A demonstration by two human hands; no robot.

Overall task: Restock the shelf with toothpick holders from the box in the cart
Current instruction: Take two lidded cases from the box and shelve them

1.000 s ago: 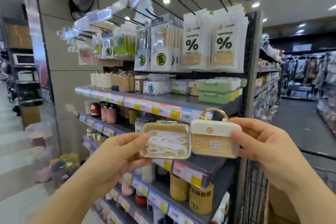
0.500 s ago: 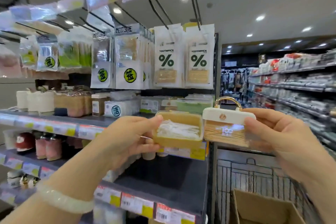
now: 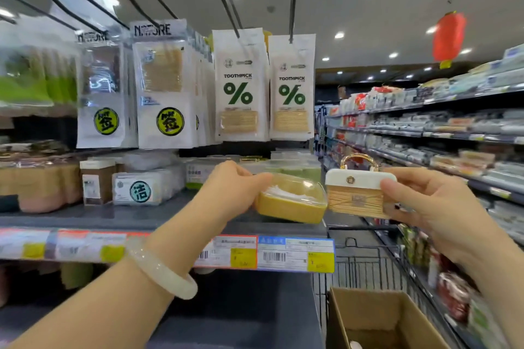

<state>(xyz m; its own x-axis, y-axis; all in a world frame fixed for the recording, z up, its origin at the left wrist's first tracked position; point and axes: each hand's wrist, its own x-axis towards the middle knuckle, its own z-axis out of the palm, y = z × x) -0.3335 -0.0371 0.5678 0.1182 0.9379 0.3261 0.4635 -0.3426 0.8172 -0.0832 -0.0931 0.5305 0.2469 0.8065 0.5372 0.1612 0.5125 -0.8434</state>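
Left hand (image 3: 226, 193) | yellow holder (image 3: 292, 201) pinched, held nearest shelf (image 3: 127, 215) edge | right hand (image 3: 433, 207) | handled holder (image 3: 357, 193) gripped (beyond shelf end)

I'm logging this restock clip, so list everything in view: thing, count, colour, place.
yellow holder: one, yellow base with clear lid, over the shelf edge
white-lidded holder: one, white lid, gold handle, wooden picks, right of the yellow one
toothpick packs: several, white, hanging on hooks
shelf: one, dark grey, with boxed goods
price labels: a row, along the shelf edge
cardboard box: one, brown, in the cart
cart: one, black wire
lantern: one, red, overhead
bracelet: one, pale, left wrist
left hand: holds yellow holder
right hand: holds white-lidded holder
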